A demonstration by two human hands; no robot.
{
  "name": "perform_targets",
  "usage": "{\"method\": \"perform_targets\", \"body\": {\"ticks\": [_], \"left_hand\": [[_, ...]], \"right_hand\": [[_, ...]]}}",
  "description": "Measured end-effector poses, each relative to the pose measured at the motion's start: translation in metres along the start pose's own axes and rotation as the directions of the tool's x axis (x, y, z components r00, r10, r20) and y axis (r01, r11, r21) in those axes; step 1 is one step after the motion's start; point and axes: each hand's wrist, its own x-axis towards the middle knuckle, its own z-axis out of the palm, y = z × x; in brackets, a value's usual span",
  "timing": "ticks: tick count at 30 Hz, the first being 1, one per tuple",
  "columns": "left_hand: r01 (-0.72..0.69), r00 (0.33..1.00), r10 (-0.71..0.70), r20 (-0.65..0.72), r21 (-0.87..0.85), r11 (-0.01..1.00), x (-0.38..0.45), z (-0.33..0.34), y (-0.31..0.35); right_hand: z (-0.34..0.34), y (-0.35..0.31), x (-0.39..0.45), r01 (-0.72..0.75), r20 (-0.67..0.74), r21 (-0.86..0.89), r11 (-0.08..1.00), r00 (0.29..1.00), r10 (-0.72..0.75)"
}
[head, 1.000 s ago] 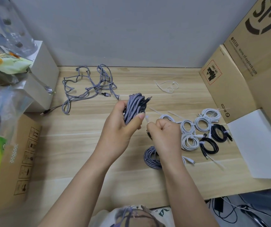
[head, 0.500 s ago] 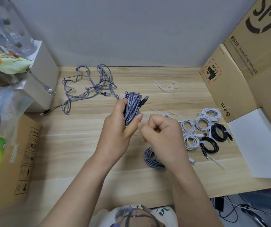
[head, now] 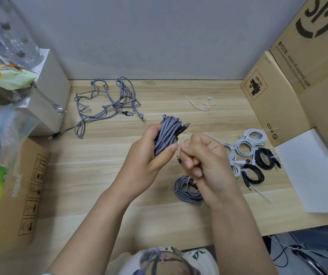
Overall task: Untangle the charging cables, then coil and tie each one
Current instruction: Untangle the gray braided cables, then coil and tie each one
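A person's two hands meet above the middle of a pale wooden surface. The left hand wraps its fingers and thumb round a gathered bundle of grey braided cable, held upright, its dark plug poking out at the top right. The right hand sits just beside it, fingers curled tight into a fist — the tips seem to pinch a thin white tie next to the bundle, though the tie is too fine to follow. A second plug end hangs between the two hands.

Under the right wrist lies a finished grey coil on the surface. To its right, near the front edge, sit two black coils and, beyond them, a cluster of white coils, each banded. A white sheet covers the right corner.

Open wood stretches to the left of the hands. Farther back, a loose grey cable sprawls in tangled loops — well apart from the hands — and a spare white tie curls near the wall. Cardboard boxes hem in the right side; a white box and bags crowd the left.
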Motion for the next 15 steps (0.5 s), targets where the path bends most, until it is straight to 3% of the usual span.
{"method": "perform_targets", "body": {"ticks": [4, 9, 15], "left_hand": [[0.021, 0.997, -0.01, 0.074, -0.144, 0.989, -0.0008, -0.0007, -0.0011], [0.031, 0.996, 0.004, 0.085, -0.405, 0.914, 0.0016, 0.0036, 0.005], [0.09, 0.995, -0.065, 0.078, -0.379, 0.921, 0.0035, 0.0012, 0.0024]], "right_hand": [[-0.0051, -0.0005, 0.0023, 0.0, -0.002, 0.113, 0.994, 1.0, 0.0], [-0.0068, 0.0048, 0.0042, -0.006, -0.012, -0.009, 1.0, 1.0, 0.006], [-0.0028, 0.0042, 0.0021, 0.084, -0.013, -0.206, 0.975, 0.996, -0.089]]}}
